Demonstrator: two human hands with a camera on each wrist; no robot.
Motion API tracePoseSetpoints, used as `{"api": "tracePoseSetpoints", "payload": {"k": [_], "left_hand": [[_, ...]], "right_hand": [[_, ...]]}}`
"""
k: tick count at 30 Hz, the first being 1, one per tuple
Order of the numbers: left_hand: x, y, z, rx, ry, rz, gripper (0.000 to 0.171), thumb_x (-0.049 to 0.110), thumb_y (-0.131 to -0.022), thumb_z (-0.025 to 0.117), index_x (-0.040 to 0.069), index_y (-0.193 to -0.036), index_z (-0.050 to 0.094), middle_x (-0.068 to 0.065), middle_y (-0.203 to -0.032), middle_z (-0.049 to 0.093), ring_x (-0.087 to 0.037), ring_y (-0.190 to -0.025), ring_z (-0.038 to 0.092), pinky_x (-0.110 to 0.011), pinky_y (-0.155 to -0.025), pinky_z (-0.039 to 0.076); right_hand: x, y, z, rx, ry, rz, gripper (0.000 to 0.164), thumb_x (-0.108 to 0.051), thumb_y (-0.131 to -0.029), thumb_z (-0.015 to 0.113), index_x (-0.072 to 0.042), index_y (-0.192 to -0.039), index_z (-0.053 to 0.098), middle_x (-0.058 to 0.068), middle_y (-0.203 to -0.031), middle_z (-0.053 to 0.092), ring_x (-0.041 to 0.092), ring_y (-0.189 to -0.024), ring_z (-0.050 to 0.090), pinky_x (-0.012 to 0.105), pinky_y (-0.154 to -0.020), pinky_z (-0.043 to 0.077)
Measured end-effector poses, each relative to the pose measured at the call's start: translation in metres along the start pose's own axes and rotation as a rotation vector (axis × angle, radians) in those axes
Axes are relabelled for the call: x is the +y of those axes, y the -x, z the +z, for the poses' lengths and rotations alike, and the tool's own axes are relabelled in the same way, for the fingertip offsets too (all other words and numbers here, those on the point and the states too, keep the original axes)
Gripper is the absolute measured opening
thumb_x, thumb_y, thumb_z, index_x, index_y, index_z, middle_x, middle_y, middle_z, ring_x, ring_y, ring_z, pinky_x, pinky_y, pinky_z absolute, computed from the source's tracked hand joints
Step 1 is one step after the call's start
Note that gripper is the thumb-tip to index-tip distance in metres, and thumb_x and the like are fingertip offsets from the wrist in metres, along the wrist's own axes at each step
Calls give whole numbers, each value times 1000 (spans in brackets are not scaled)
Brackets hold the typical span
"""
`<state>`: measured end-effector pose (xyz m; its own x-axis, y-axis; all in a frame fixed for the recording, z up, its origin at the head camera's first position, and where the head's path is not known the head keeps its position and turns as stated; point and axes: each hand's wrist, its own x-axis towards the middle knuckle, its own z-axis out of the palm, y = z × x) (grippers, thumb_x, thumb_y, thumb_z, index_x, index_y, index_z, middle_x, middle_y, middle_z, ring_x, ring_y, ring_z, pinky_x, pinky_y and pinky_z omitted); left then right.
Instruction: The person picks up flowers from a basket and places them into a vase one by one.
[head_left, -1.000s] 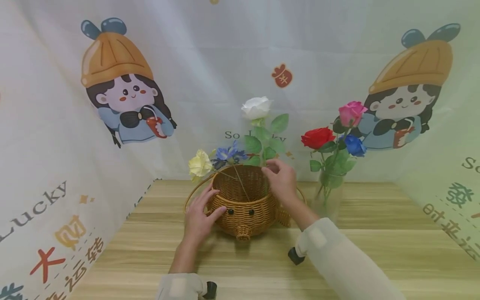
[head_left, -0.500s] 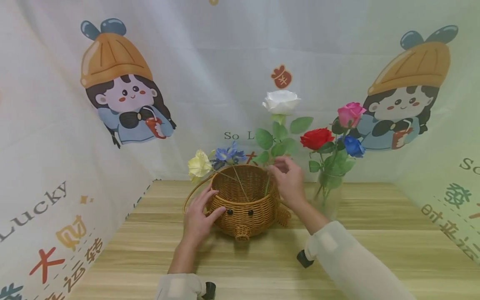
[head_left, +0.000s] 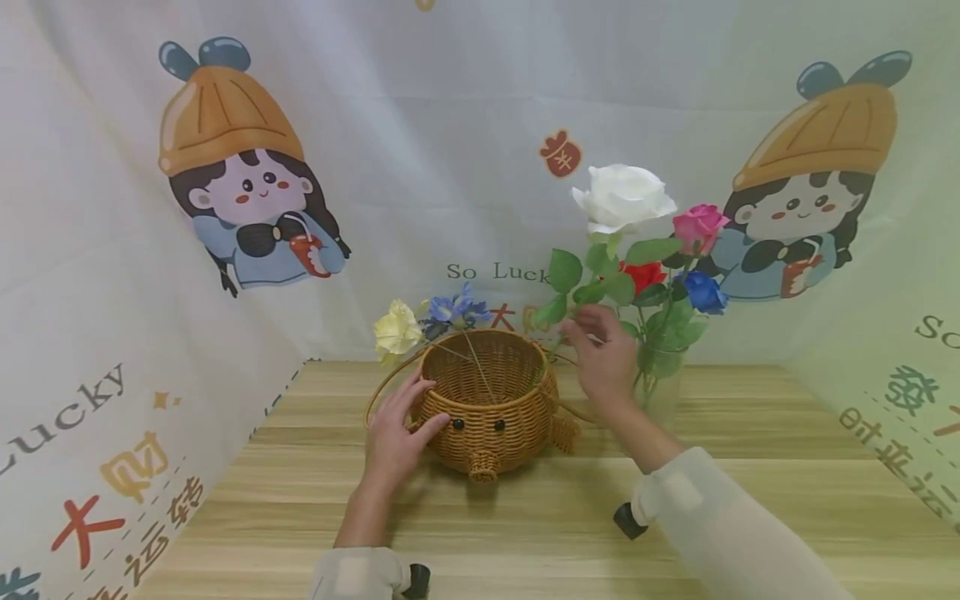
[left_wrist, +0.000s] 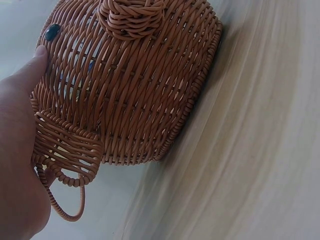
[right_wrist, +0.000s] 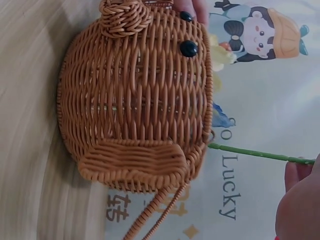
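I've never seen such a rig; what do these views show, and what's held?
No machine: the left grip and right grip are a person's bare hands. The head view comes from a head-worn camera, each wrist view from one on that wrist. On the table stand a wicker basket, with a yellow flower and blue flower leaning inside, and a vase of red, pink and blue roses. The left grip holds the basket, the right grip the stem of a white rose.
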<state>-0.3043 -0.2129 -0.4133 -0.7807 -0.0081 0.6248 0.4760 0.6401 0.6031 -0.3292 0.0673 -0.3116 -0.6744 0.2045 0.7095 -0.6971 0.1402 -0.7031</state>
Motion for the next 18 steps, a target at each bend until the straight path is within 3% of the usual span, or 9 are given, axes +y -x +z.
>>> {"api": "tracePoseSetpoints", "payload": {"k": [3, 7, 15, 18], "left_hand": [[0, 0, 0, -2, 0, 0, 49, 37, -84, 75, 20, -129, 62, 1, -150, 43, -32, -134, 39, -64, -104, 23], [-1, -1, 0, -2, -8, 1, 49, 36, -84, 75, 22, -129, 61, 1, -150, 43, -32, -134, 39, -63, -105, 23], [-2, -1, 0, 5, -17, 13, 49, 34, -84, 76, 19, -129, 62, -1, -149, 44, -32, -134, 39, -63, -105, 24], [-2, -1, 1, 3, -18, 17, 50, 35, -84, 76, 19, -129, 62, -1, -149, 44, -32, -134, 39, -63, -105, 24]], "right_hand": [[-1, -3, -5, 46, -71, -81, 18, 10, -87, 65, 18, -102, 58, 35, -91, 63, 2, -73, 66, 22, -67, 56], [-4, -8, -12, 101, -108, -134, 16, 14, -87, 63, 21, -99, 56, 34, -89, 63, 6, -73, 66, 24, -66, 56], [-15, -13, -27, 182, -133, -11, 19, 5, -91, 63, 14, -106, 56, 5, -90, 65, 10, -77, 66, 26, -70, 56], [-19, -15, -35, 227, -144, 1, 16, 4, -91, 63, 9, -106, 58, 2, -88, 64, 11, -76, 66, 25, -70, 56]]}}
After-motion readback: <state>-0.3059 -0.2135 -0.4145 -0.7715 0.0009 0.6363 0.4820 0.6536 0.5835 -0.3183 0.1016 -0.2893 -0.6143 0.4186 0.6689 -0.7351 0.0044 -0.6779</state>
